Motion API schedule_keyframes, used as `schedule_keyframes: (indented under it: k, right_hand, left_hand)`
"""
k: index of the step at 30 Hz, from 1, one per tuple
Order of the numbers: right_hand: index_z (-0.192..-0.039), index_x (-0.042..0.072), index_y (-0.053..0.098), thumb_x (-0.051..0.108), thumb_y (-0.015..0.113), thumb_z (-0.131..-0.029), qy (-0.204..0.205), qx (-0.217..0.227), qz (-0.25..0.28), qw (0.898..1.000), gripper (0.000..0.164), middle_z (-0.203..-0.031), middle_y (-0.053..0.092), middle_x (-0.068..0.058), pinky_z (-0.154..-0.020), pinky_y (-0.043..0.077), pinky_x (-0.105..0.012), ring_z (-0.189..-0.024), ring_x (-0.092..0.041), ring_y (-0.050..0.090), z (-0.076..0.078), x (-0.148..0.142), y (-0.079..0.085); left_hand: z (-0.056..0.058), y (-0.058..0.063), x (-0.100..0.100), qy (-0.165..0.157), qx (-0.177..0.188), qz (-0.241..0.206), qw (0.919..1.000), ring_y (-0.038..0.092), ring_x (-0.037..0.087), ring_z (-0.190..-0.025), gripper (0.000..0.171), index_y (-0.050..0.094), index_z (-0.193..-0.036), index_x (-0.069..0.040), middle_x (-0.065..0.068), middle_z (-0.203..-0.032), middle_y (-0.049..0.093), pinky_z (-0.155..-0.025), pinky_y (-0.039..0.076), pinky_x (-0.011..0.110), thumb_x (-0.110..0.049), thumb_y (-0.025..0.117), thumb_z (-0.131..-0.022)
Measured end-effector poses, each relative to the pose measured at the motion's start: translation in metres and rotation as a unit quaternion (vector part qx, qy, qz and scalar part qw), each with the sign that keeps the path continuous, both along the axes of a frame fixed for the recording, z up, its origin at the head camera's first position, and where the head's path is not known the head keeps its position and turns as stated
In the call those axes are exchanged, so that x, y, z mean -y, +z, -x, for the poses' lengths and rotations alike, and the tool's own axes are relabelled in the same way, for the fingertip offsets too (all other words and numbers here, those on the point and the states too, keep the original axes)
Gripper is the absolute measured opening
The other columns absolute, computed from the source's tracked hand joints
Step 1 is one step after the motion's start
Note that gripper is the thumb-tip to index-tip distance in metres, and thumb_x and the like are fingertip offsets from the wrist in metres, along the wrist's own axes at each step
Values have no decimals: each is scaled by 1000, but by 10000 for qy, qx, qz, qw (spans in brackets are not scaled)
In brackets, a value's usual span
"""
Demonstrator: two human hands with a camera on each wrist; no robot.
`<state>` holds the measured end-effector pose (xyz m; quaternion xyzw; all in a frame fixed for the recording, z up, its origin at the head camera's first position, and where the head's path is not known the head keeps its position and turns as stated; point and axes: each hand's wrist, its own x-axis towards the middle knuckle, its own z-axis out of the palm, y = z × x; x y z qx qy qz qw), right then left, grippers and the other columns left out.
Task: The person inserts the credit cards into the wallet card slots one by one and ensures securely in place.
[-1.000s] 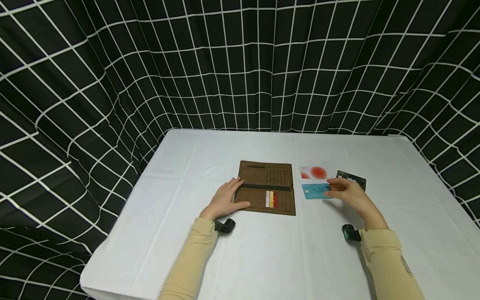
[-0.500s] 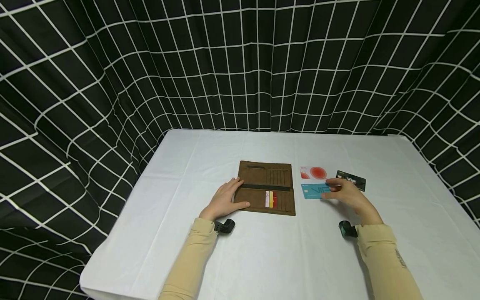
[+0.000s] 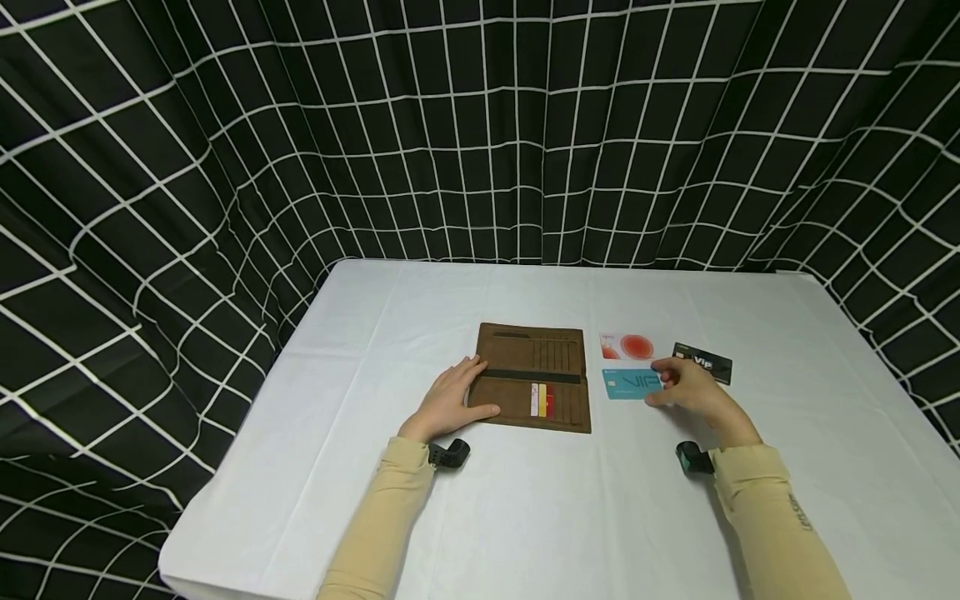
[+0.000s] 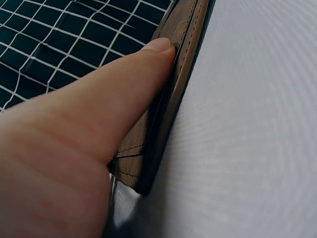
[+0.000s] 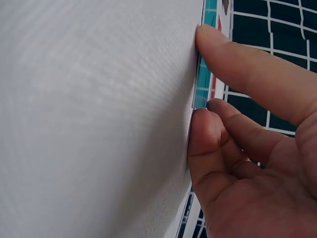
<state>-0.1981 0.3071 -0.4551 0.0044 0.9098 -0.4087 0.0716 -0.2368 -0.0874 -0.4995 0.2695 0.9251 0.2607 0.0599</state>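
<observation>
An open brown wallet (image 3: 525, 408) lies on the white table, with several cards showing in its lower half. My left hand (image 3: 447, 396) rests on its left edge, fingers spread and thumb on the lower left corner. In the left wrist view that thumb (image 4: 124, 74) presses on the stitched leather. To the right of the wallet, a light blue VIP card (image 3: 630, 383) lies flat. My right hand (image 3: 693, 390) holds this card at its right end, thumb at the near edge and curled fingers (image 5: 204, 131) at the short edge.
Just beyond the blue card lies a white card with a red circle (image 3: 636, 346). A black VIP card (image 3: 716, 364) sits at the right, partly behind the right hand. Black grid-patterned curtains (image 3: 480, 133) surround the table (image 3: 337, 333).
My right hand has shifted slightly left, and its fingers have drawn back to the blue card's right end, uncovering more of its lettering. The left hand and wallet stay put.
</observation>
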Motion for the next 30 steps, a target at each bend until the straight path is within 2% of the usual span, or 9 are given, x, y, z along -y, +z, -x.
schedule_keyframes:
  k: [7, 14, 22, 30]
  right_hand:
    - [-115, -15, 49, 4, 79, -69, -52, 127, 12, 9999, 58, -81, 44, -10, -61, 33, -28, -76, -21, 40, 1, 1, 2]
    - [-113, -14, 48, 6, 81, -67, -84, 153, -6, 9998, 60, -80, 43, -10, -62, 33, -30, -74, -21, 40, 3, 0, 0]
    - [-111, -14, 39, -2, 79, -66, -96, -122, 295, 9994, 62, -86, 41, -13, -57, 36, -24, -75, -21, 39, 2, 0, -2]
    - [-113, -16, 37, -7, 74, -69, -81, -340, 465, 9983, 59, -85, 46, -15, -53, 39, -21, -71, -17, 42, -1, 1, -2]
  left_hand:
    - [0, -2, 0, 39, -6, 46, 10000, 9, 15, -139, 86, 26, -147, -17, 2, -152, 17, -111, 7, 35, -64, 55, -81]
    - [1, -2, 0, 0, -31, -2, 10000, 9, 17, -139, 87, 27, -147, -15, 3, -152, 18, -111, 7, 37, -64, 54, -81]
    - [0, 1, 1, -18, -43, -36, 10000, 10, 17, -139, 86, 27, -147, -15, 3, -152, 18, -111, 7, 36, -63, 55, -82]
    - [1, -1, 0, 33, 10, 71, 10000, 8, 14, -139, 87, 26, -148, -17, 0, -152, 17, -111, 6, 34, -65, 55, -81]
